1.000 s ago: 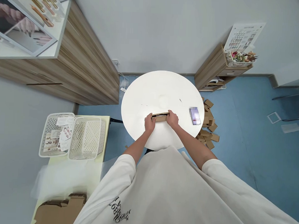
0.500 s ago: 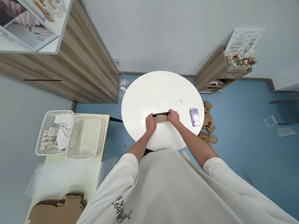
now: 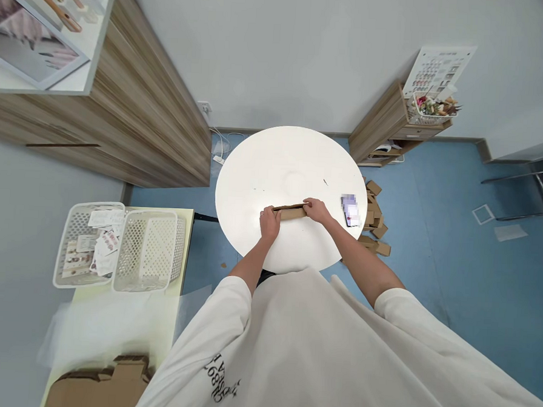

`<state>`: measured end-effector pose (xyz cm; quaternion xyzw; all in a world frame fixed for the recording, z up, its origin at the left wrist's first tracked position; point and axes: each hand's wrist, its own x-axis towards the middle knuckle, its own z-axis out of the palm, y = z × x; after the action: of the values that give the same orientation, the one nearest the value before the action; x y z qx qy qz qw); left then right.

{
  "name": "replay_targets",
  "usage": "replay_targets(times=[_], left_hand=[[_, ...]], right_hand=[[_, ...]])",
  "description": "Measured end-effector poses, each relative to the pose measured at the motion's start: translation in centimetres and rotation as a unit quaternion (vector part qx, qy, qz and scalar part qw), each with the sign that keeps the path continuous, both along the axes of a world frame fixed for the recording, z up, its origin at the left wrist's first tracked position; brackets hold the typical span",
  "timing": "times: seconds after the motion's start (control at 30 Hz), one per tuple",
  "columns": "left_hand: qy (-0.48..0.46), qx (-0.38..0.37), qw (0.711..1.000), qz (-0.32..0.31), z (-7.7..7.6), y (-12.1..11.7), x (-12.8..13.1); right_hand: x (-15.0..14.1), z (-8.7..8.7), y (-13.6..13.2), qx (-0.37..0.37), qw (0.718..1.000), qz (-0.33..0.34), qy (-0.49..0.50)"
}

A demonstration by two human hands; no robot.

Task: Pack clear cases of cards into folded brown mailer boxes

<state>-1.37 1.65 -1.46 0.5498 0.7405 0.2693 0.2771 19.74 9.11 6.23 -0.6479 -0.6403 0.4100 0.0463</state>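
Observation:
A small brown cardboard box (image 3: 293, 214) rests on the white round table (image 3: 274, 155), its long side toward me. My left hand (image 3: 269, 222) grips its left end, fingers at the top edge. At the opposite end, my right hand (image 3: 315, 210) holds the corner with thumb and fingers bent. Between them a dark narrow gap shows along the box's far edge; what lies inside is hidden. A phone (image 3: 350, 211) with a blurred screen lies to the right of my right hand. A small dark sliver (image 3: 325, 182) lies farther back.
Folded cardboard boxes (image 3: 374, 218) are heaped on the floor right of the table. At left, a side table (image 3: 179, 271) carries white plastic baskets (image 3: 148, 252), one with printed cards, and flat cardboard (image 3: 100, 392). Cabinets (image 3: 154, 100) stand at the back.
The box's opening has narrowed, and the pale strip seen in it before is now covered. Both hands stay on the ends; the whole view has shifted slightly.

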Motion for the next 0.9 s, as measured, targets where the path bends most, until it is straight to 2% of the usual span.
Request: replay_targets(times=[0.2, 0.63, 0.9], left_hand=[[-0.006, -0.003, 1.0, -0.002, 0.3, 0.1, -0.2], [0.005, -0.014, 1.0, -0.005, 0.2, 0.1, -0.1], [-0.015, -0.023, 1.0, -0.006, 0.5, 0.1, -0.2]], right_hand=[[1.4, 0.0, -1.1, 0.02, 0.995, 0.076, 0.053], [1.3, -1.2, -2.2, 0.063, 0.996, 0.054, 0.038], [2.1, -0.3, -1.7, 0.035, 0.995, 0.082, 0.046]])
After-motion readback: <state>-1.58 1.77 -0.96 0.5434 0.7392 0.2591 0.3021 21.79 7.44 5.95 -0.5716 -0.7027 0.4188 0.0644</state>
